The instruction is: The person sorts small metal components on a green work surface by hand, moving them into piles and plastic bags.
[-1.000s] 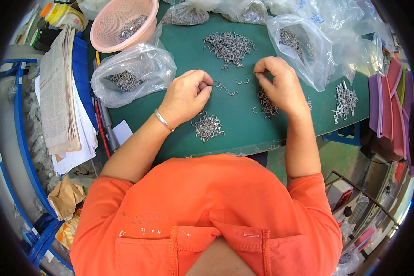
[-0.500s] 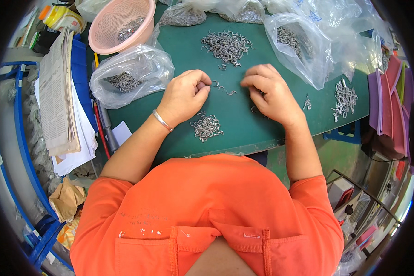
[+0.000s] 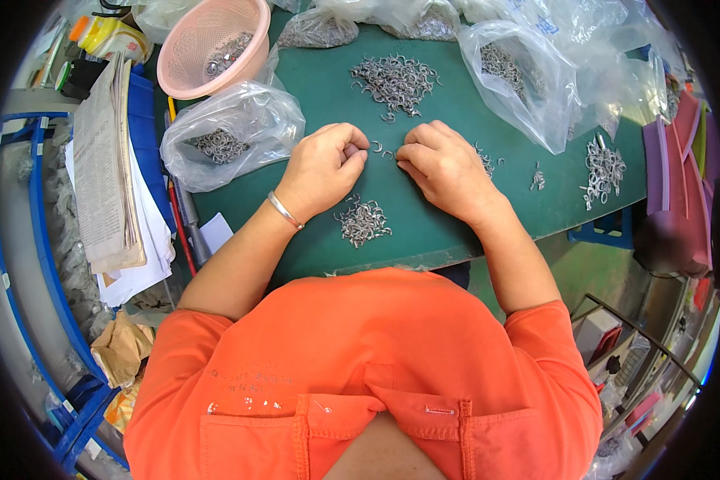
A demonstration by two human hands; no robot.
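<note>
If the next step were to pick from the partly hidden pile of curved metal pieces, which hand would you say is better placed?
Probably the right hand: it partly covers that pile in this view, while the left hand is farther away, across the loose pieces.

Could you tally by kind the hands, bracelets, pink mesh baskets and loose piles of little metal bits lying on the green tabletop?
Left hand and right hand: 2
Silver bracelet: 1
Pink mesh basket: 1
Piles of small metal pieces: 5, one partly hidden by the right hand
Total: 9
</note>
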